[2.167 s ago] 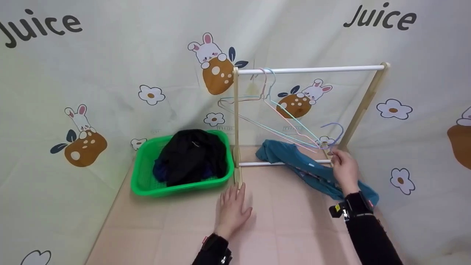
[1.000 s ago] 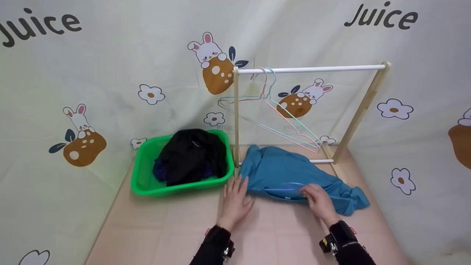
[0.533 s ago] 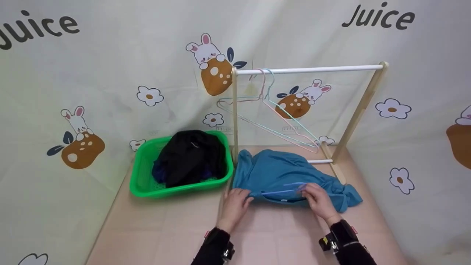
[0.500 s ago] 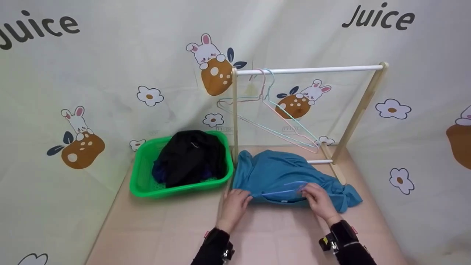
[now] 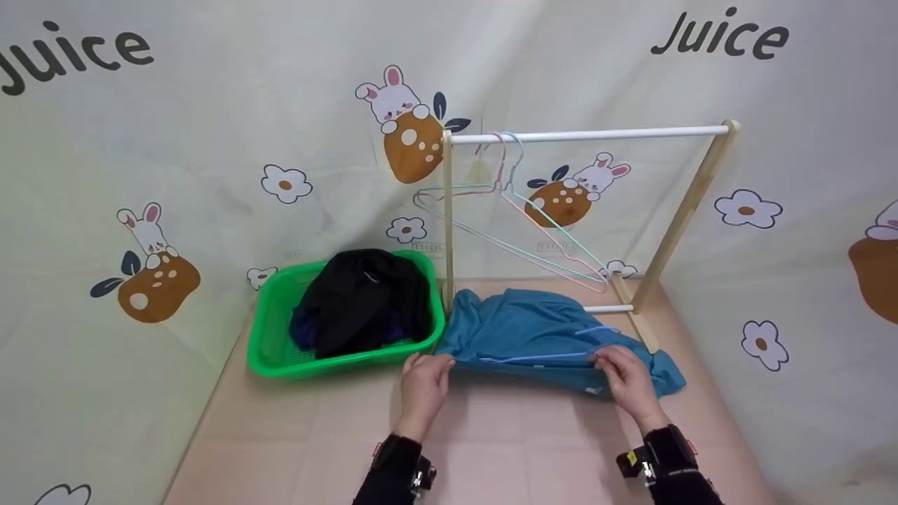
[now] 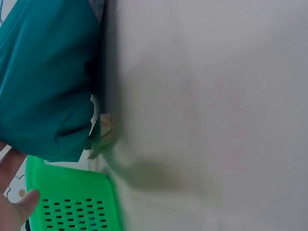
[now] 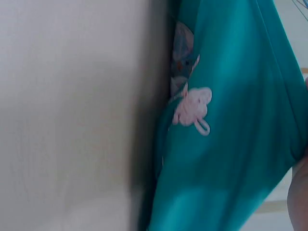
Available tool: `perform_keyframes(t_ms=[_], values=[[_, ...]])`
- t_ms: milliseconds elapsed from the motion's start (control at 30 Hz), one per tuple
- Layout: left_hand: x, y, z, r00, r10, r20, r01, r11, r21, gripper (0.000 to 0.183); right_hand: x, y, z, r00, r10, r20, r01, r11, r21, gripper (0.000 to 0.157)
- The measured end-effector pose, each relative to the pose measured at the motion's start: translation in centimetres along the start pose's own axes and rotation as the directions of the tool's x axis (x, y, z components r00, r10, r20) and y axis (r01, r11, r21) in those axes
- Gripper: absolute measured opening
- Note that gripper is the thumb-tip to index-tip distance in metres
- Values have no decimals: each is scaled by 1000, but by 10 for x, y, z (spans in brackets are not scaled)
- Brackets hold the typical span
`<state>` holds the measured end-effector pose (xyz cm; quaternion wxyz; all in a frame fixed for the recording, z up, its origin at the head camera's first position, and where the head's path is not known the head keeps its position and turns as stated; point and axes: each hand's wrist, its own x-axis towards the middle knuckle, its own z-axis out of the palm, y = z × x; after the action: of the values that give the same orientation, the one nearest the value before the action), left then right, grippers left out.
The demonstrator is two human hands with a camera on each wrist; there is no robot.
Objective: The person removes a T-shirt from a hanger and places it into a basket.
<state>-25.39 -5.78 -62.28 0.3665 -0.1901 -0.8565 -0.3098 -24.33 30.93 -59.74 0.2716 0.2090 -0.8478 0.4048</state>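
Observation:
A teal shirt (image 5: 519, 322) lies bunched at the foot of the rack, its near edge lifted and stretched between both hands. My left hand (image 5: 424, 389) pinches the shirt's left end, close to the basket. My right hand (image 5: 631, 386) pinches the edge on the right; in the right wrist view the cloth (image 7: 231, 125) pulls up to those fingers, and a pink rabbit print (image 7: 193, 108) shows. A blue hanger (image 5: 537, 358) sits partly inside the shirt along that edge, its hook lying over the cloth. Whether my right fingers also touch the hanger, I cannot tell.
Behind the shirt stands a wooden rack with a white top rail (image 5: 596, 133). A pink hanger (image 5: 537, 221) and a mint hanger (image 5: 561, 228) hang at its left. A green basket (image 5: 263, 337) to the left holds dark clothes (image 5: 365, 301).
The right hand brought the blue hanger from the rack's right side to the shirt, then shifted slightly right. The left hand, earlier lying flat, now grips the shirt. The shirt came forward and is drawn wider.

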Motion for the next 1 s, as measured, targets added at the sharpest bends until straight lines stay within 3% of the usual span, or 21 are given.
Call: perform_keyframes(t_ms=[133, 333, 533, 800, 867, 1000], values=[[7, -4, -6, 998, -21, -62, 22, 1000, 5, 6, 2, 0, -6, 998, 61, -29, -59, 997, 54, 21], [10, -1, -8, 992, -77, -99, 79, 997, 12, 5, 10, -16, -10, 992, 42, -116, -29, 993, 111, 19], [5, 6, -7, 999, -28, 16, 28, 999, -24, 5, 25, -57, -15, 990, 106, -93, -96, 990, 100, 14], [-2, 14, 0, 984, -53, 170, 55, 998, -9, 13, 42, -83, -2, 971, 222, -85, -207, 965, 160, 10], [-4, 16, 3, 978, -45, 203, 46, 999, -3, 15, 45, -87, 1, 960, 269, -72, -248, 944, 218, 11], [-11, 17, 6, 957, -40, 287, 42, 999, 1, 17, 50, -84, 8, 934, 356, -42, -312, 865, 392, 15]])
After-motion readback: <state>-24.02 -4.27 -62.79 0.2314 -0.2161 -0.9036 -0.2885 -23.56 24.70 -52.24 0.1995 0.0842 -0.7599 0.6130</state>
